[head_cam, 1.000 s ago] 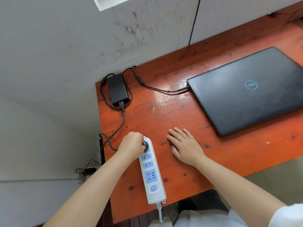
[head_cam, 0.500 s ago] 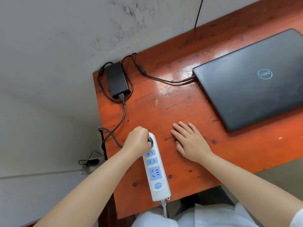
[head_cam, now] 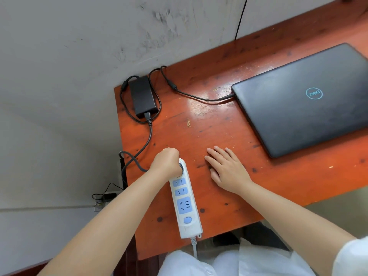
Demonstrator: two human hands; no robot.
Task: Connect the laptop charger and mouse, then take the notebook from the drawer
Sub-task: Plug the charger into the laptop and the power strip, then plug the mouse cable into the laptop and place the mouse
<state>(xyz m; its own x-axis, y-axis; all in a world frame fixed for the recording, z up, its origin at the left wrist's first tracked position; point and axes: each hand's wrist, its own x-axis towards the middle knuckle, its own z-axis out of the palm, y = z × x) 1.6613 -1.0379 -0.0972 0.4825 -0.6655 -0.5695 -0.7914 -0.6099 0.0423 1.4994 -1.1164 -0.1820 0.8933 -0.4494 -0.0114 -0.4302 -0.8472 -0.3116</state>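
Note:
A closed dark laptop (head_cam: 302,98) lies on the red-brown wooden desk (head_cam: 209,132). Its black charger brick (head_cam: 142,96) sits at the desk's far left corner, with a thin cable (head_cam: 191,94) running into the laptop's left side. My left hand (head_cam: 166,161) is closed over the charger's black plug at the top socket of a white power strip (head_cam: 186,204) with blue sockets. The plug is mostly hidden by my fingers. My right hand (head_cam: 227,169) rests flat and open on the desk beside the strip. No mouse, drawer or notebook is in view.
A grey scuffed wall (head_cam: 79,46) runs along the desk's far and left sides. A black cord (head_cam: 240,18) hangs down the wall behind the desk. A small black adapter (head_cam: 107,197) with wires lies on the floor at the left. The strip's white cord (head_cam: 194,246) drops off the near edge.
The view has shifted slightly. My left hand stays clenched on the plug at the strip's top socket and my right hand stays flat on the desk.

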